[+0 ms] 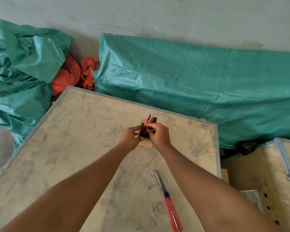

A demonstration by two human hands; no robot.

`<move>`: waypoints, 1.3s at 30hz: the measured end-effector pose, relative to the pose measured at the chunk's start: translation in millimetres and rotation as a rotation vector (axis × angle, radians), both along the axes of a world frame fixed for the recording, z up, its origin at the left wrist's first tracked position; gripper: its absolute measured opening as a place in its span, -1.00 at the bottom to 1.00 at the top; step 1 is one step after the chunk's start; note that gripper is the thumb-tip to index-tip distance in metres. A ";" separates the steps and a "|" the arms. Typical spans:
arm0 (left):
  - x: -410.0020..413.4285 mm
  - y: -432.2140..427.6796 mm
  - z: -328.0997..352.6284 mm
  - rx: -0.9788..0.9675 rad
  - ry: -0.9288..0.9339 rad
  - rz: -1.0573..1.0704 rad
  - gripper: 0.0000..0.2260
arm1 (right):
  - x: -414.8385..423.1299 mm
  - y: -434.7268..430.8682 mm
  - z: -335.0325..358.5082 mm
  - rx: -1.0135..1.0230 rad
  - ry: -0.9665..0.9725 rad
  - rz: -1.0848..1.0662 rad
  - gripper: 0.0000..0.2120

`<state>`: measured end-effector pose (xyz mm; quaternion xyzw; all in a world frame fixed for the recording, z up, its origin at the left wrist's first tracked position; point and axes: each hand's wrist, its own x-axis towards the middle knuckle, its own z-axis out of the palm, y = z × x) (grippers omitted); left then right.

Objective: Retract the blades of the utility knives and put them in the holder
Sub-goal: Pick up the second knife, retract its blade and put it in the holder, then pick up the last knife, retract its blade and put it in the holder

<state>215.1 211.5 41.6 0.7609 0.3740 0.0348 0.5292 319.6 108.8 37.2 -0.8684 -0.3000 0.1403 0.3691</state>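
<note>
A small wooden holder [146, 144] stands near the middle of the plywood crate top [74, 139]. My left hand [130, 139] grips the holder's left side. My right hand [158, 135] is closed on a red utility knife [147, 122] that stands partly inside the holder, beside other red and dark knives whose tops stick out above the rim. Another red utility knife [170, 203] lies flat on the crate near the front, between my forearms and to the right, with its silver blade extended toward the holder.
Green tarpaulin [191, 77] covers a long bulky object behind the crate, and more crumpled tarpaulin [23, 64] lies at the left with orange cloth [74, 72] between them. A second metal-edged crate [266, 173] stands lower at the right, past the crate's right edge.
</note>
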 end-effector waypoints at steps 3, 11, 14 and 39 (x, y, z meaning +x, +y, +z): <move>-0.8 -1.2 1.8 -0.007 0.009 0.018 -0.44 | 0.0 -2.8 1.7 0.035 0.003 -0.024 -0.66; -14.5 -15.6 23.2 0.077 0.004 0.071 -0.49 | -2.6 -27.7 27.6 0.101 -0.014 -0.037 -0.70; -30.0 -35.5 36.8 0.144 -0.046 0.151 -0.57 | -8.2 -53.0 34.7 0.085 0.026 -0.046 -0.70; -118.8 -304.2 -66.8 0.186 0.311 -0.026 -0.62 | -79.2 -214.2 -52.0 -0.409 0.327 0.252 -0.67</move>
